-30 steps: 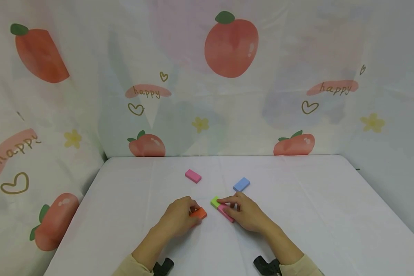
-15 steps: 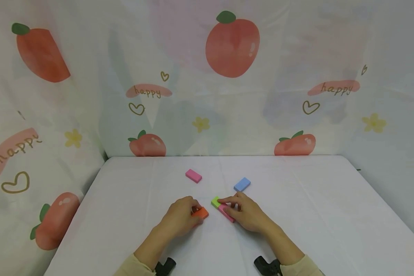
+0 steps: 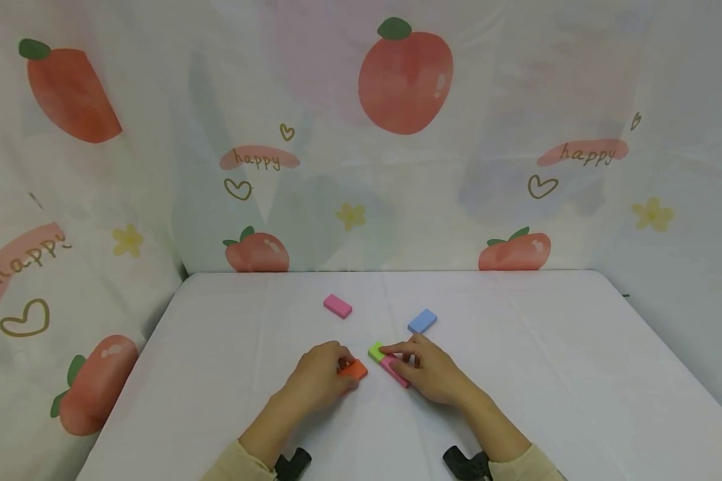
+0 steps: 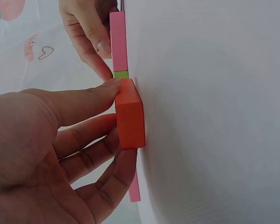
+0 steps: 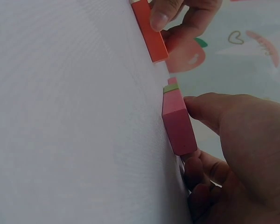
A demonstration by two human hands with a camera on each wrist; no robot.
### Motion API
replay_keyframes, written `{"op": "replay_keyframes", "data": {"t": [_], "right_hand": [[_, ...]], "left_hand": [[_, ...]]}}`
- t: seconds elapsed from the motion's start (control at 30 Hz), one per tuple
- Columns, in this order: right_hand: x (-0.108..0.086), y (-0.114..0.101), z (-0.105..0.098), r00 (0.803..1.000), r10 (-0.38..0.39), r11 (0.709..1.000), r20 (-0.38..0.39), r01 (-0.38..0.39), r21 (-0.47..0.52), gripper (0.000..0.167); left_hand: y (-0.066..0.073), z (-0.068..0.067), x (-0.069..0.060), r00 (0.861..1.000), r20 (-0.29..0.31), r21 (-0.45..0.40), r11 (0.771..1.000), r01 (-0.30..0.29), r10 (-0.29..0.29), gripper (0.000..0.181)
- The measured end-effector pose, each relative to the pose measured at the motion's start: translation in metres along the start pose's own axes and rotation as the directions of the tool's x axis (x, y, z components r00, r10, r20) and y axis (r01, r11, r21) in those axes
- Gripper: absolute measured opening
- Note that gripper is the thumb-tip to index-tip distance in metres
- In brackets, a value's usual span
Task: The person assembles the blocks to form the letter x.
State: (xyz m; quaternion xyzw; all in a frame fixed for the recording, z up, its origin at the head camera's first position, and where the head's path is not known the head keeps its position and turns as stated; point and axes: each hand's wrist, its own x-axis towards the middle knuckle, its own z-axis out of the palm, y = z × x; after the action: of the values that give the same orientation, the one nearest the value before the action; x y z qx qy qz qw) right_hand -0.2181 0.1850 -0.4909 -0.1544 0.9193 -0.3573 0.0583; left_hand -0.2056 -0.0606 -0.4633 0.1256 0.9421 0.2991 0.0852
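The left hand [image 3: 320, 375] grips the orange block [image 3: 355, 369] between thumb and fingers; it has slid that block a little rightward over the last second, so the gap to the green block [image 3: 375, 352] looks narrower, though not closed; the right hand [image 3: 430, 369] has stayed put, holding the near pink block [image 3: 397, 374] with a finger reaching to the green one, end to end with it, which seems to keep that pair steady as the orange one nears; farther out on the bench [image 3: 517, 387], the blue block [image 3: 422, 321] and far pink block [image 3: 337, 306] lie unmoved.
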Motion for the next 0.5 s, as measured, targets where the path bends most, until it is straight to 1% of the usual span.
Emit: {"op": "replay_keyframes", "data": {"t": [0.13, 0.37, 0.5], "right_hand": [[-0.0001, -0.0001, -0.0008, 1.000, -0.003, 1.000, 0.001, 0.003, 0.001, 0.029], [0.0006, -0.0003, -0.0009, 1.000, -0.004, 1.000, 0.004, 0.004, 0.008, 0.029], [0.0003, -0.0012, -0.0006, 1.000, 0.005, 1.000, 0.004, -0.005, -0.005, 0.030]], "left_hand": [[0.0011, 0.0007, 0.0003, 1.000, -0.003, 0.010, 1.000, -0.003, 0.003, 0.028], [0.0021, 0.0021, 0.0009, 1.000, -0.005, 0.002, 1.000, 0.010, -0.010, 0.027], [0.0026, 0.0032, 0.0024, 1.000, -0.006, -0.004, 1.000, 0.017, -0.017, 0.027]]}}
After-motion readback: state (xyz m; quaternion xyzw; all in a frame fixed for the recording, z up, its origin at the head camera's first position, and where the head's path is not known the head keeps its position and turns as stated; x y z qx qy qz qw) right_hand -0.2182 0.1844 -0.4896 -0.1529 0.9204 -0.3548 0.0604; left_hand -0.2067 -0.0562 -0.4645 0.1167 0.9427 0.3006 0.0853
